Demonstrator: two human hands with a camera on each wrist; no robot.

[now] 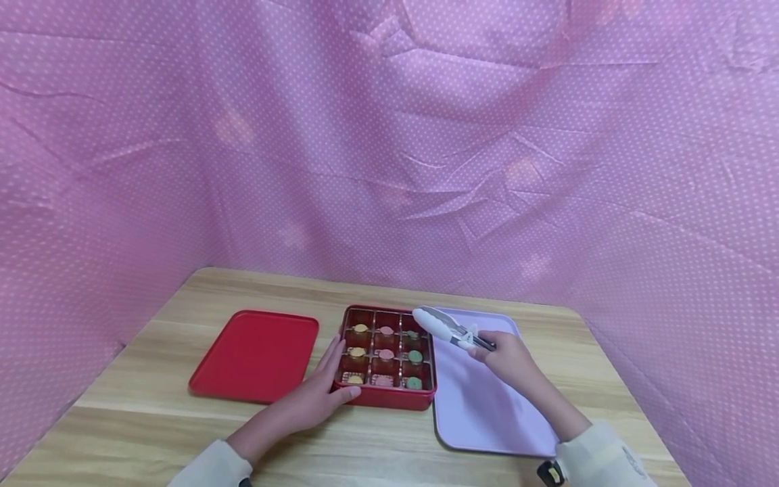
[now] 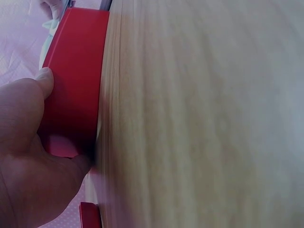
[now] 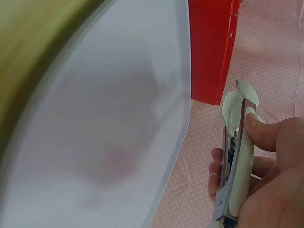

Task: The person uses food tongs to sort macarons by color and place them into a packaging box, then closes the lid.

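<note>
On the table stands a red box (image 1: 395,398) with a clear divided insert. Round macaron-like sweets stand in its compartments: yellow ones (image 1: 357,352) at left, pink ones (image 1: 386,354) in the middle, green ones (image 1: 415,356) at right. My left hand (image 1: 319,396) holds the box's near left corner, fingers laid along the left wall and thumb on the front wall. In my right hand (image 1: 502,355) I grip metal tongs (image 3: 237,164) with white scalloped tips. Those tips overlap the box's far right corner in the head view, and nothing shows between them.
Right of the box lies a pale lavender tray (image 1: 487,412), its left edge close beside the box. A flat red lid (image 1: 255,355) with a raised rim lies to the left on the wooden table (image 1: 365,450). Pink dotted cloth (image 1: 389,169) hangs behind and at both sides.
</note>
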